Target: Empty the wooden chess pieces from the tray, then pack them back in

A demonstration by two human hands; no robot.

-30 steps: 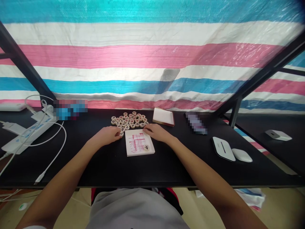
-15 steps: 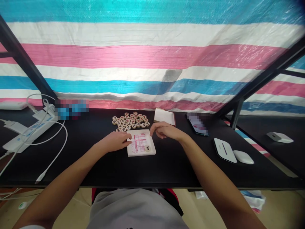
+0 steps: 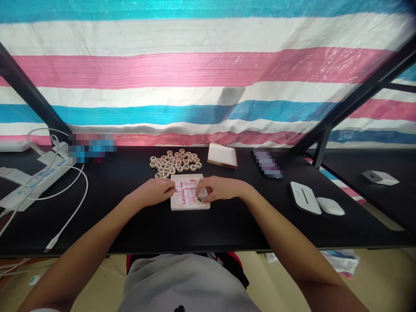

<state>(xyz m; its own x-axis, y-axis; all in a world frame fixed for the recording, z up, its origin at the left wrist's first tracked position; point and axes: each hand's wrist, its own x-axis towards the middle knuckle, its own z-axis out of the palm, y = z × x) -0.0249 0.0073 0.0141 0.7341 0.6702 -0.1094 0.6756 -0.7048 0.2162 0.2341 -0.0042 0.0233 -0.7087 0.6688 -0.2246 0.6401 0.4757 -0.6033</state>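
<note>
In the head view, a small white box (image 3: 182,208) with pink lines inside sits flat on the black table (image 3: 182,234), right in front of the person. One round piece (image 3: 198,199) with a black mark lies in the box, near its right side. The right hand (image 3: 219,189) reaches over that side. Its pointing finger and thumb bend down, one on each side of the piece, with a small gap under the bend. I cannot tell if they pinch it or just rest by it. The left hand (image 3: 156,190) is at the left edge of the box, with its fingers curled in close together. I cannot tell if they hide a piece or only touch the edge. The other round pieces (image 3: 175,162) lie in a bunch just past the box, some with red marks and some with black. Another open box (image 3: 222,155) sits farther back, to the right. To handle the piece well, I think the finger and thumb should press on its sides, not on the top, so it does not slip or tip. A soft touch should be enough. The left hand would help most by keeping the box from sliding. Both hands should stay low and slow, and the left knuckles should not bump the bunch, since those pieces look easy to knock about.
</note>
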